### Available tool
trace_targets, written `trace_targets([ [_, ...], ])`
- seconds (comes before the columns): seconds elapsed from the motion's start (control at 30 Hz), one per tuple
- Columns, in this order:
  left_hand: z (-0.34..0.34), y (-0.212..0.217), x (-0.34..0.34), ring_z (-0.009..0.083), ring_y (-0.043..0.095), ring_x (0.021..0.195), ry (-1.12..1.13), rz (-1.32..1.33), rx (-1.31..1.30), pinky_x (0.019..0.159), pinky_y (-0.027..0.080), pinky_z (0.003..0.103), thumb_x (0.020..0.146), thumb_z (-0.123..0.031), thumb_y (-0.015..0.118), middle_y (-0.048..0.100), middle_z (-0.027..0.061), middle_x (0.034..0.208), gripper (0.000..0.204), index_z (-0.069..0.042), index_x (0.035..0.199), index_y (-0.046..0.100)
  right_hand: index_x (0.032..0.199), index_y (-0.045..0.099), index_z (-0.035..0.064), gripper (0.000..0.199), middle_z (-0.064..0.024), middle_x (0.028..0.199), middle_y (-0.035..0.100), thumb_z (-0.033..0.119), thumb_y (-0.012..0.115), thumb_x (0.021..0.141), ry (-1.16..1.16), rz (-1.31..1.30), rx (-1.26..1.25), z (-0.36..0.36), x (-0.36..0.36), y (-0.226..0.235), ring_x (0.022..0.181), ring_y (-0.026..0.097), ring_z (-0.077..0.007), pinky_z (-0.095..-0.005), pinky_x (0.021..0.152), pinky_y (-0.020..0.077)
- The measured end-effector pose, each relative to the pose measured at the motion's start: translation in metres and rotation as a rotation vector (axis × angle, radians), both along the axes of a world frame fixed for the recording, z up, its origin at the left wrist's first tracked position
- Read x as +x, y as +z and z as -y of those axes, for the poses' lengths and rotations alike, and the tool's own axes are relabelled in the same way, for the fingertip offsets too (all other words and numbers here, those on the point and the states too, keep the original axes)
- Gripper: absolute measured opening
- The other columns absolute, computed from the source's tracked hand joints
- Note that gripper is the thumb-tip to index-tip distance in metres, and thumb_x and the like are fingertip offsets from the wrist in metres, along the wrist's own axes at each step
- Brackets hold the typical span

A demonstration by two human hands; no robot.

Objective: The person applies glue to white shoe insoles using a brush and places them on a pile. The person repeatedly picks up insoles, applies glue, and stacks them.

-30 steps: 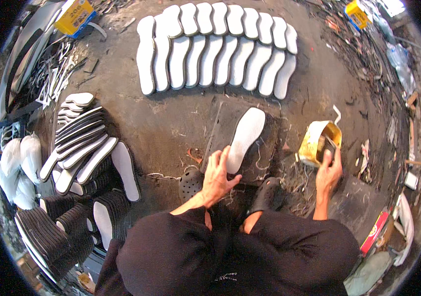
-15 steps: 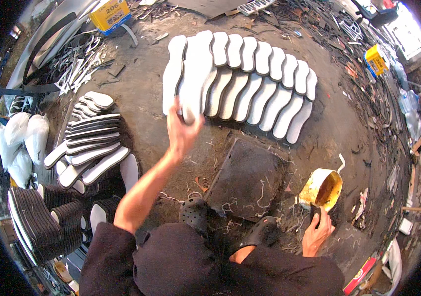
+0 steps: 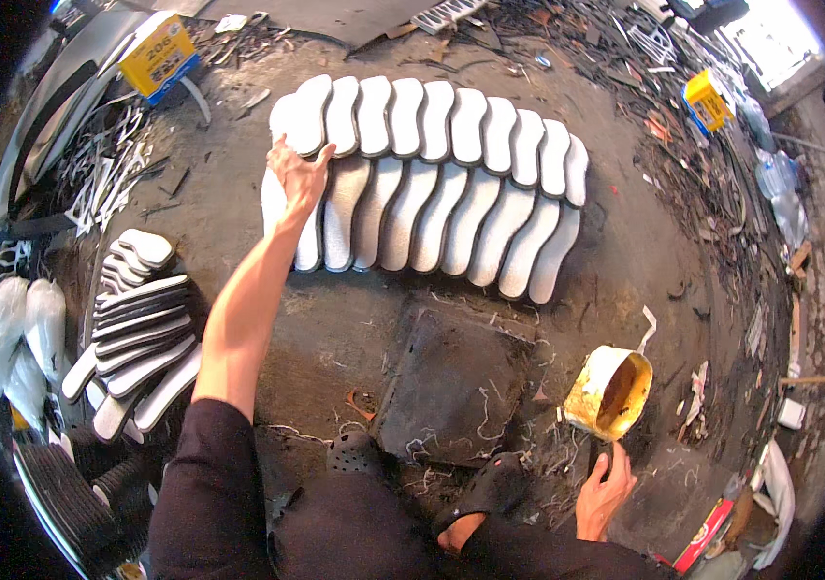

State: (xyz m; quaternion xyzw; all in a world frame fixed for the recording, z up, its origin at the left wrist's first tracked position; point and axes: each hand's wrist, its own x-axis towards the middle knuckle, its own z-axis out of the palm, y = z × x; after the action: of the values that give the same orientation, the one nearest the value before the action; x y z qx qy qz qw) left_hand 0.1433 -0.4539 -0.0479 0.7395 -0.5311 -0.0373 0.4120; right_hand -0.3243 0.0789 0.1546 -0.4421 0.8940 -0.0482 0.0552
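My left hand reaches to the left end of two overlapping rows of shoe insoles, white on top with dark edges. Its thumb and fingers span the lower end of an insole in the far row, gripping it by the sides. Below the hand, the near row of insoles runs to the right. At the lower right, my right hand is closed around a dark handle. This handle meets the near side of a yellow-stained pot, and what it belongs to I cannot tell.
Left of my arm lie a loose pile of insoles and tall dark stacks. A dark slab rests before my feet. Yellow-and-blue boxes and scraps edge the floor; plastic bags sit far left.
My left hand has moved forward and left with an insole, which now lies at the far row's left end. The whole view has shifted somewhat. My right hand stays by the pot.
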Motion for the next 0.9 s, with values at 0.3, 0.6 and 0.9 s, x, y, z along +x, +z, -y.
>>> trace_targets([
  [0.3, -0.39, 0.013, -0.087, 0.0388, 0.059, 0.128, -0.32, -0.258, 0.073, 0.11, 0.05, 0.048, 0.093, -0.014, 0.088, 0.062, 0.0194, 0.138, 0.059, -0.002, 0.144, 0.061, 0.137, 0.071, -0.0037, 0.04, -0.0262, 0.127, 0.079, 0.025, 0.073, 0.109, 0.267, 0.137, -0.36, 0.153, -0.061, -0.03, 0.119, 0.076, -0.0438, -0.0501, 0.104, 0.0562],
  [0.6, -0.498, 0.02, -0.091, 0.0419, 0.054, 0.135, -0.379, -0.151, 0.327, 0.115, 0.047, 0.053, 0.087, -0.019, 0.09, 0.057, 0.0208, 0.144, 0.073, -0.006, 0.152, 0.058, 0.13, 0.077, 0.0024, 0.034, -0.0267, 0.125, 0.081, 0.024, 0.076, 0.104, 0.319, 0.186, -0.52, 0.442, -0.059, -0.12, 0.117, 0.079, -0.0443, -0.0507, 0.1, 0.0602],
  [0.9, -0.491, 0.021, -0.09, 0.0419, 0.057, 0.134, -0.411, -0.128, 0.397, 0.114, 0.048, 0.053, 0.086, -0.024, 0.087, 0.059, 0.0203, 0.141, 0.068, -0.008, 0.147, 0.061, 0.128, 0.077, 0.001, 0.04, -0.026, 0.113, 0.082, 0.033, 0.073, 0.103, 0.425, 0.144, -0.587, 0.486, -0.023, -0.122, 0.106, 0.08, -0.0468, -0.0531, 0.092, 0.0617],
])
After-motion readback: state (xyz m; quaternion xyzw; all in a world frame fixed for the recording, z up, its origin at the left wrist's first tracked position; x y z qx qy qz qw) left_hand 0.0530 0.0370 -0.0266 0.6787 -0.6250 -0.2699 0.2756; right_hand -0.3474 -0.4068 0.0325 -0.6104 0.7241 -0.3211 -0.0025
